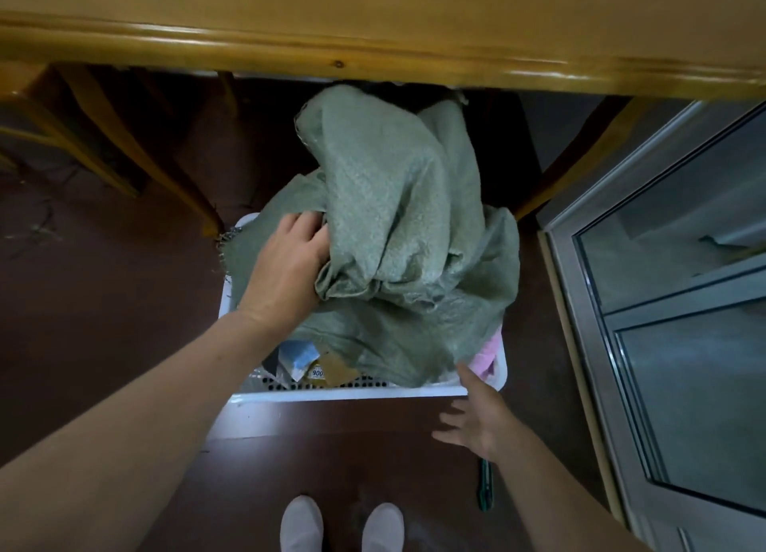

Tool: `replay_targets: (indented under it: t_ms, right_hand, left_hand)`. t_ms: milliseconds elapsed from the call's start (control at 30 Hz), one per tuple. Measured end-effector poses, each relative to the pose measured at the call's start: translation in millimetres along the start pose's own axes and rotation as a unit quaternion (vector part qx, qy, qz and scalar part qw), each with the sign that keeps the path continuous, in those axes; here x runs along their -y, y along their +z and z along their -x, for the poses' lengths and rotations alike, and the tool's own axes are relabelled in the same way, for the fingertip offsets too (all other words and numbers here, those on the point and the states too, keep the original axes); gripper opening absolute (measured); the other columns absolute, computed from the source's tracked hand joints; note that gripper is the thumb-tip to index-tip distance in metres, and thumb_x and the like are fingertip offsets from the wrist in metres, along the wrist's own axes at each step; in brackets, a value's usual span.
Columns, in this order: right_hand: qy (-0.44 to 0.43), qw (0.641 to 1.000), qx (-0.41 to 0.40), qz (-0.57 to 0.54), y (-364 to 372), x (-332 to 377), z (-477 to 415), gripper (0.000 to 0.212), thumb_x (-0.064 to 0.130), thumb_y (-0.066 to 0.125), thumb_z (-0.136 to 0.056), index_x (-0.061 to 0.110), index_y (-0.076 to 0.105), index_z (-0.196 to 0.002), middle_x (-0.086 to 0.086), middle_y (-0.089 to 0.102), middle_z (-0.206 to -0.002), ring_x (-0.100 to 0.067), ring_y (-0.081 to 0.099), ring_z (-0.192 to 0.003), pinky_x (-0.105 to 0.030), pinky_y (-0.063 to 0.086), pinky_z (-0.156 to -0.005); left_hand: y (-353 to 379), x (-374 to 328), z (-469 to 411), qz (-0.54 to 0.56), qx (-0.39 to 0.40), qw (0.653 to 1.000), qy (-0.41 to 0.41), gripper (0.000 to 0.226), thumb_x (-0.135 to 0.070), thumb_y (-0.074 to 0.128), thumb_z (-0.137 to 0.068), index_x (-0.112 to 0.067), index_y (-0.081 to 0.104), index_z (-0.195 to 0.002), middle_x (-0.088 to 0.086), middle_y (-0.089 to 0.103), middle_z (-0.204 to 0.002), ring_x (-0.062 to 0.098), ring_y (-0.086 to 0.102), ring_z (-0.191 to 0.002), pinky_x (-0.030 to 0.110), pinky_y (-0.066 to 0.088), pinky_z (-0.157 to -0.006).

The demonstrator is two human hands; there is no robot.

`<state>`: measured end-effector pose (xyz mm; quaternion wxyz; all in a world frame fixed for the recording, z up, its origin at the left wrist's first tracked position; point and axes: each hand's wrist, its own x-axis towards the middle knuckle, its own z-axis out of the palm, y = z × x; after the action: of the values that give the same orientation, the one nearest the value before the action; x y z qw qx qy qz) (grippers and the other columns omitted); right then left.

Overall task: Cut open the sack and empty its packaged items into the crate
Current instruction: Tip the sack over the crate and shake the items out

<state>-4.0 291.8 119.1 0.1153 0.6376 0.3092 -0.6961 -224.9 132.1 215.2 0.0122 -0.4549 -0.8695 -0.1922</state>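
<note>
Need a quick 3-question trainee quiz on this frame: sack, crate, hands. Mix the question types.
1. True or false: the left hand grips the green sack.
2. Where does the sack lie? A in a sink; B draped over the white crate; C on a shelf.
3. Fill in: the right hand, near the crate's corner, has its fingers ___ and holds nothing.
Key: 1 true; 2 B; 3 spread.
</note>
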Motion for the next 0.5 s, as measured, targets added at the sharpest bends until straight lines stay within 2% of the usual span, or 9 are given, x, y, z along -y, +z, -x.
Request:
replay_targets:
  t_ms: [67, 167, 300, 400, 500]
  right_hand:
    - [0.006, 1.000, 0.017, -0.022, 7.2, 1.6, 0.6, 0.072, 0.049, 0.056, -0.088, 0.017, 0.027, -0.146, -0.021, 0.022, -0.152, -0.045, 0.032, -0.135, -0.065, 0.040, -0.097]
    - [0.010, 0.998, 0.040, -0.045, 17.5, 6.4, 3.8, 0.072, 0.052, 0.053, -0.088, 0.019, 0.026, -0.146, -0.021, 0.023, -0.152, -0.044, 0.032, -0.135, -0.066, 0.038, -0.098]
    - [0.010, 0.993, 0.072, -0.094, 28.9, 8.8, 5.8, 0.073, 0.058, 0.048, -0.088, 0.021, 0.027, -0.147, -0.021, 0.025, -0.152, -0.044, 0.036, -0.133, -0.065, 0.040, -0.087]
    - [0.004, 0.981, 0.124, -0.150, 35.4, 12.9, 8.4, 0.083, 0.074, 0.039, -0.080, 0.027, 0.026, -0.148, -0.023, 0.023, -0.153, -0.044, 0.039, -0.132, -0.065, 0.042, -0.084]
    - [-0.004, 0.975, 0.141, -0.174, 40.8, 18.3, 11.6, 0.097, 0.083, 0.038, -0.071, 0.028, 0.021, -0.149, -0.024, 0.016, -0.155, -0.045, 0.036, -0.134, -0.067, 0.039, -0.089]
  left_hand:
    - [-1.7, -0.8, 2.3, 0.007, -0.017, 1.000, 0.005, 0.043, -0.039, 0.051, -0.069, -0.014, 0.046, -0.103, 0.021, 0.058, -0.093, 0.036, 0.051, -0.080, 0.042, 0.049, -0.065]
    - [-7.9, -0.1, 4.7, 0.011, -0.038, 0.999, 0.010, 0.038, -0.035, 0.050, -0.070, -0.013, 0.046, -0.100, 0.022, 0.058, -0.091, 0.033, 0.048, -0.081, 0.042, 0.050, -0.062]
    - [-19.9, 6.0, 8.0, -0.031, -0.061, 0.998, 0.015, 0.030, -0.026, 0.055, -0.071, -0.008, 0.052, -0.094, 0.021, 0.058, -0.089, 0.027, 0.037, -0.080, 0.037, 0.048, -0.055]
    - [-23.1, 13.8, 11.0, -0.109, -0.017, 0.993, 0.038, 0.028, -0.025, 0.051, -0.070, -0.007, 0.057, -0.090, 0.020, 0.059, -0.085, 0.028, 0.041, -0.078, 0.037, 0.049, -0.055]
    - [-17.9, 17.6, 15.6, -0.174, 0.051, 0.979, 0.094, 0.029, -0.025, 0.054, -0.068, -0.013, 0.054, -0.095, 0.015, 0.060, -0.085, 0.031, 0.053, -0.075, 0.036, 0.047, -0.059]
